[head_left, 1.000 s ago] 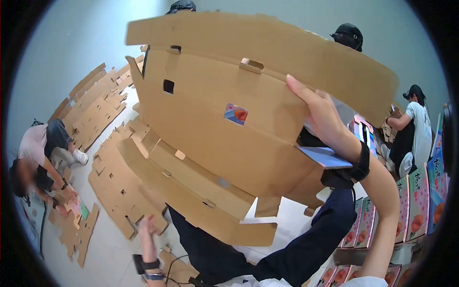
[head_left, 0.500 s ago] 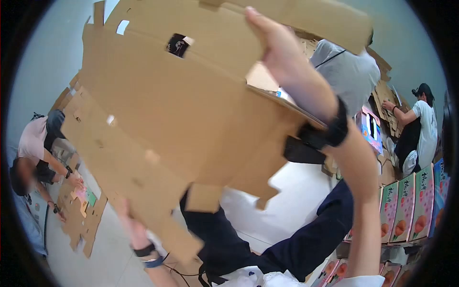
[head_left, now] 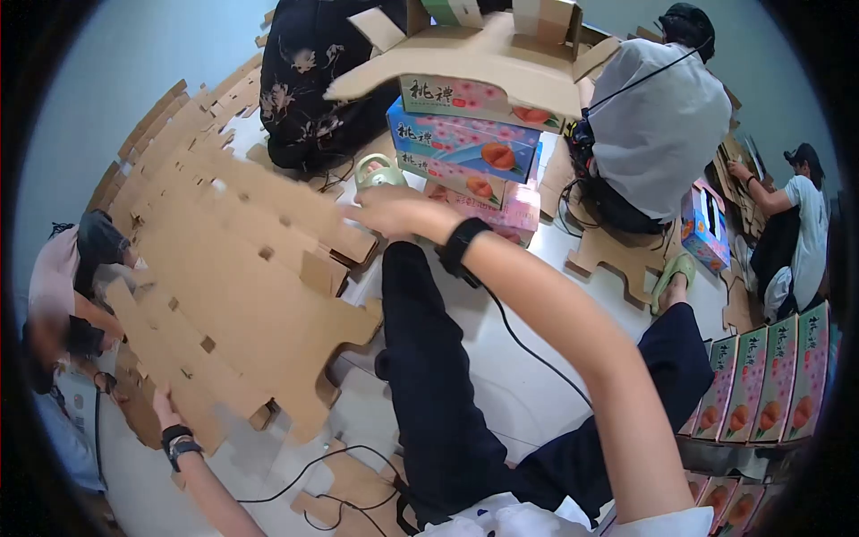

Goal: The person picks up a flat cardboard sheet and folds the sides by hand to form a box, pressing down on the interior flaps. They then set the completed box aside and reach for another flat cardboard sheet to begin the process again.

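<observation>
A large brown flat cardboard box blank (head_left: 242,295), with small square holes and notched edges, lies low over other blanks in front of me to the left. My left hand (head_left: 166,410) grips its near left edge, and most of the fingers are hidden under the board. At its far right edge is my right hand (head_left: 386,213), closed on the border and slightly blurred, its fingertips partly hidden. Just beyond the right hand stand stacked printed peach gift boxes (head_left: 465,148), with an open-flapped carton (head_left: 483,63) on top.
More cardboard blanks (head_left: 170,125) line the wall. People sit around: one in dark floral clothes (head_left: 327,89), one in a white shirt (head_left: 658,125), others at far left and right. Upright peach boxes (head_left: 761,380) stand at right. A black cable (head_left: 528,345) hangs from my right wrist.
The cardboard blank has come down from in front of my view onto the pile at the left. My right hand has moved down and left with it; my left hand has shifted left.
</observation>
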The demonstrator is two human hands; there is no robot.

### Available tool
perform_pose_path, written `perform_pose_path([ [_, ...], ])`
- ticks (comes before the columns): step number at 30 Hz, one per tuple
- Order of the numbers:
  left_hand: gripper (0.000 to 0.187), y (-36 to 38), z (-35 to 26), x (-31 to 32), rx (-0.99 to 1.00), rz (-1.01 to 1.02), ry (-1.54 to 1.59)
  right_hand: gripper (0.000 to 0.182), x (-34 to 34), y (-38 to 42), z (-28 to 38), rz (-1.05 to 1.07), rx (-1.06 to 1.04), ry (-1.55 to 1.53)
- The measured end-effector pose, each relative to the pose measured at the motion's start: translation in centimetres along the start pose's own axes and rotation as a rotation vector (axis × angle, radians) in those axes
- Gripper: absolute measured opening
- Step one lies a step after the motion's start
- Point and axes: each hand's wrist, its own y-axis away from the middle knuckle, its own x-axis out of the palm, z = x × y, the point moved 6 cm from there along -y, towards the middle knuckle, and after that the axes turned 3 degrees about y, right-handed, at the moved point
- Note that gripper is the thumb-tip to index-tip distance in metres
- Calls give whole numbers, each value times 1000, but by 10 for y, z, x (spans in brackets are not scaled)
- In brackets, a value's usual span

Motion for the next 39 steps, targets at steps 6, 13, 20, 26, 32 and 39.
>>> perform_pose_path([
  [6,51,33,121,-12,-278,-358,-350,39,9,84,17,664,-104,60],
  [13,59,49,238,-41,-231,-589,-333,37,15,123,-15,453,-85,-93],
  [20,54,70,197,16,15,-410,-1303,42,30,144,-45,347,-4,-293],
  [26,35,90,231,-12,-54,-357,-277,46,36,165,-64,417,140,-384],
  [32,24,60,208,-12,126,-570,-330,36,21,166,-59,332,89,-273],
  [39,30,42,148,40,429,-627,-722,14,-126,179,-18,-592,-71,-235],
])
